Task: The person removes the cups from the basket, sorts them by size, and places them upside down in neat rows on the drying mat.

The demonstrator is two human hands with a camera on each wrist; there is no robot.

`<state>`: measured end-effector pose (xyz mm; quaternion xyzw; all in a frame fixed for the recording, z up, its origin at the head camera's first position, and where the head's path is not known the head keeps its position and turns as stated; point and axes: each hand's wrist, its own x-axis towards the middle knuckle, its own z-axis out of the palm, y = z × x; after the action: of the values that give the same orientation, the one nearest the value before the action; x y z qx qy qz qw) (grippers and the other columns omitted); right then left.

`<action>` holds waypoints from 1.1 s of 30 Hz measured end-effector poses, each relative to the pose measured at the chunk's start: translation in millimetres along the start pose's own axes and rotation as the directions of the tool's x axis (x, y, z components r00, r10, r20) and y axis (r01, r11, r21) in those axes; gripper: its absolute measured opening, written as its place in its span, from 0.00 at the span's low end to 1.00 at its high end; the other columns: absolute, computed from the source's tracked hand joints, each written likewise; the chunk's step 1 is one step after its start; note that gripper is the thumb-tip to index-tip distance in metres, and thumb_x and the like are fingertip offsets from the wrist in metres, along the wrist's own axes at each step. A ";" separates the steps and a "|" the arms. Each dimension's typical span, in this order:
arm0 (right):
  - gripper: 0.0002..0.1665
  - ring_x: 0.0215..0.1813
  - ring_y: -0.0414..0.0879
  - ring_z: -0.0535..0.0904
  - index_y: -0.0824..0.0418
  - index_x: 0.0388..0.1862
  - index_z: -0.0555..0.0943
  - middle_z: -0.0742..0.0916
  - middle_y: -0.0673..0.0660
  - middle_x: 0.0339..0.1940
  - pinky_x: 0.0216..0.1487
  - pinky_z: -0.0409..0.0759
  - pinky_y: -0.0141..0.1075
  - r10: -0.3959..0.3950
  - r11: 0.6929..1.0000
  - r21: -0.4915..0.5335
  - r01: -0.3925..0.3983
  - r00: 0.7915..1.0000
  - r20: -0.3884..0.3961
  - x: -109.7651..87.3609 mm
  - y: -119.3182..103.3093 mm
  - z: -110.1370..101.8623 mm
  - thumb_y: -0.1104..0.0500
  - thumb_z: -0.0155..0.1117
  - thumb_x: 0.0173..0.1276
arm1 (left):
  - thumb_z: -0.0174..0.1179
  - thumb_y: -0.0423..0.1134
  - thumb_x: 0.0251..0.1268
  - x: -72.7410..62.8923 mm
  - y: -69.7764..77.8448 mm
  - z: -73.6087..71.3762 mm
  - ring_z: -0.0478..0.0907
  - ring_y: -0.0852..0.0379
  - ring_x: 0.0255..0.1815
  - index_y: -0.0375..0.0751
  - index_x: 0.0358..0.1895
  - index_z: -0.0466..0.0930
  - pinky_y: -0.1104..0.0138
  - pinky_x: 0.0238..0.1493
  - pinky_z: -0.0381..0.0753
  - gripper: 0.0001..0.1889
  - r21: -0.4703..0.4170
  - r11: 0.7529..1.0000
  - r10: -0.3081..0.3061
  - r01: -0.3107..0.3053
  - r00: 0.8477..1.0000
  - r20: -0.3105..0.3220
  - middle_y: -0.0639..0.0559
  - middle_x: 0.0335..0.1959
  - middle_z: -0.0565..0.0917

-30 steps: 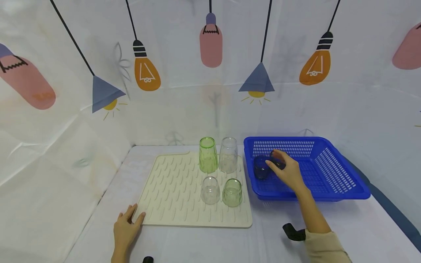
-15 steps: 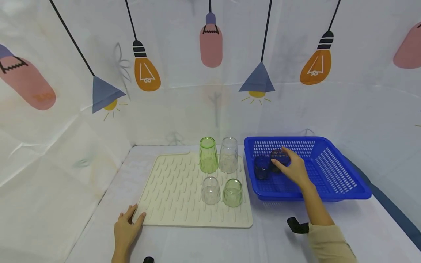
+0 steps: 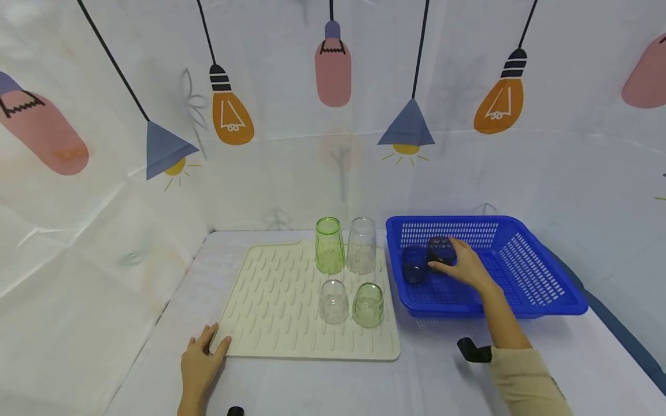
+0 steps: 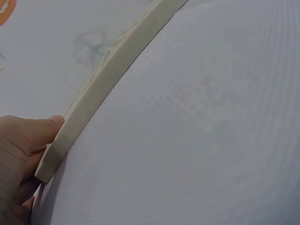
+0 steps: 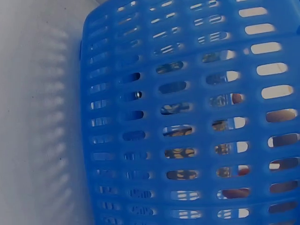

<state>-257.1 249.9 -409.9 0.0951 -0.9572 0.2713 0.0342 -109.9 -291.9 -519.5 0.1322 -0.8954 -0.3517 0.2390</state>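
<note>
My right hand [image 3: 467,267] reaches into the blue plastic basket [image 3: 525,306], thumb and fingers round a dark drinking glass [image 3: 440,253]. Just left of it in the basket stands another dark glass [image 3: 414,267]. In the right wrist view the slotted basket wall [image 5: 187,140] hides most of that hand and the glass. My left hand [image 3: 200,367] holds the near left corner of a cream drying mat [image 3: 276,312]; the left wrist view shows the thumb [image 4: 49,129] against the mat's edge [image 4: 101,89].
On the mat's right side stand a tall green glass [image 3: 329,248], a tall clear glass [image 3: 361,248], a short clear glass [image 3: 333,303] and a short green glass [image 3: 368,306]. A patterned cloth [image 3: 291,173] hangs behind the white table [image 3: 364,387].
My right hand has shifted right and its thumb has lowered along the dark glass, leaving more of that glass in sight. The left hand and the mat have stayed in place.
</note>
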 end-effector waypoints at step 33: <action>0.57 0.64 0.80 0.55 0.87 0.65 0.49 0.60 0.87 0.63 0.62 0.58 0.68 0.006 0.999 -0.040 0.001 0.986 0.169 27.6 25.4 -3.1 0.52 0.71 0.55 | 0.68 0.32 0.47 0.0 -1.1 0.3 0.74 0.31 0.54 0.22 0.49 0.77 0.41 0.63 0.62 0.24 -0.010 1.000 0.022 -0.022 0.999 -0.035 0.26 0.50 0.76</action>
<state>-289.2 268.2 -417.1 0.1157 -0.9620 0.2429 -0.0454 -110.0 -292.5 -520.5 0.1271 -0.8907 -0.3513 0.2589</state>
